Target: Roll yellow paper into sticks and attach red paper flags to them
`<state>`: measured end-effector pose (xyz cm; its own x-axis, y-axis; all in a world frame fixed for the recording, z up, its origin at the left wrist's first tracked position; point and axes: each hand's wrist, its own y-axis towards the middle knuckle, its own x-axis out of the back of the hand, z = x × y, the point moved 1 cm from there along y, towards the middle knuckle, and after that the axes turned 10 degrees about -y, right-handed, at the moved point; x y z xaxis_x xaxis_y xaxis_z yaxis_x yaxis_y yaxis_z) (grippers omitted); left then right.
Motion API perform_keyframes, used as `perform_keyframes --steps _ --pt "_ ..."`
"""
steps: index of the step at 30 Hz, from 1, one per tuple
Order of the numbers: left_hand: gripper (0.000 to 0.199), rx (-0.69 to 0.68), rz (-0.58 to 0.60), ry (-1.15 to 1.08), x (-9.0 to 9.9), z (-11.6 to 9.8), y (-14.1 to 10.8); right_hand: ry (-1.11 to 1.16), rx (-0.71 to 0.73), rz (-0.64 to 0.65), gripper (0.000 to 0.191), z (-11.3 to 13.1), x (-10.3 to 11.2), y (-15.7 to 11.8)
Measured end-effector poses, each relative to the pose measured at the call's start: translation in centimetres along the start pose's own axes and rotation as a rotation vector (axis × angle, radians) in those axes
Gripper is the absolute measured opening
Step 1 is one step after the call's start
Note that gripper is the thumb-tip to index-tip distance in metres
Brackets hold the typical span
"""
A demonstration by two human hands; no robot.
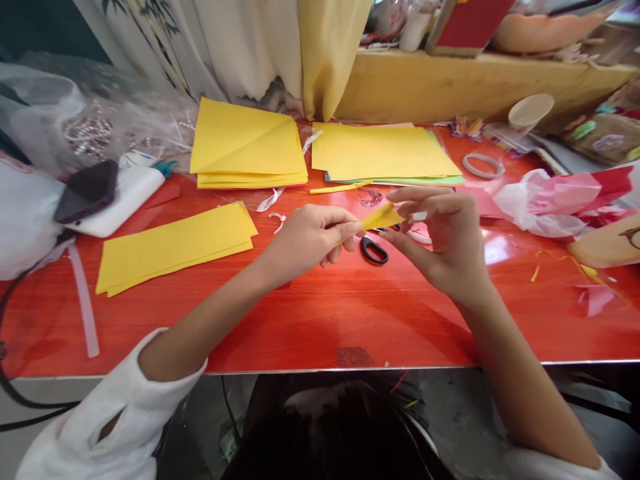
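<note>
My left hand (320, 233) pinches a small folded or rolled piece of yellow paper (384, 217) between thumb and fingers, above the middle of the red table. The paper's flared end points toward my right hand (445, 233), whose thumb and fingers are spread around that end. Whether a right fingertip touches the paper, I cannot tell. A small white bit (419, 216) shows at the right fingers. Beneath the hands lie scissors with black handles (374, 251), their blades partly hidden. Yellow paper strips (175, 248) lie to the left of my left hand.
Two stacks of yellow sheets, a left one (245, 143) and a right one (385, 152), lie at the back. A phone (87, 190) rests on a white object at left. Tape (483, 166), a paper cup (531, 111) and pink wrapping (560, 193) are at right.
</note>
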<state>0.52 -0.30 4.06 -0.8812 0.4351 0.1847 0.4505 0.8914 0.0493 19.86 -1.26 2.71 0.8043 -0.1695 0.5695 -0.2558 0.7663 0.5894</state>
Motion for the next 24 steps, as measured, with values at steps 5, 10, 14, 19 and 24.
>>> perform_keyframes --steps 5,10,14,19,24 --pt "0.018 0.041 0.067 -0.08 -0.1 0.1 0.1 -0.173 0.161 -0.042 0.024 -0.2 0.3 -0.6" --pt "0.019 0.135 0.124 -0.126 -0.2 0.1 0.0 -0.276 0.206 -0.029 0.025 -0.3 0.5 -1.0" --pt "0.023 0.137 0.14 -0.12 -0.1 0.6 0.2 -0.282 0.209 -0.05 0.02 -0.1 0.0 -0.8" --pt "0.028 0.112 0.093 0.03 0.0 1.3 0.4 0.0 -0.09 0.016 0.013 -0.1 -1.2 -0.3" --pt "0.023 -0.023 0.028 0.27 0.0 1.4 0.5 0.326 -0.381 0.146 0.018 -0.5 -1.8 -0.1"
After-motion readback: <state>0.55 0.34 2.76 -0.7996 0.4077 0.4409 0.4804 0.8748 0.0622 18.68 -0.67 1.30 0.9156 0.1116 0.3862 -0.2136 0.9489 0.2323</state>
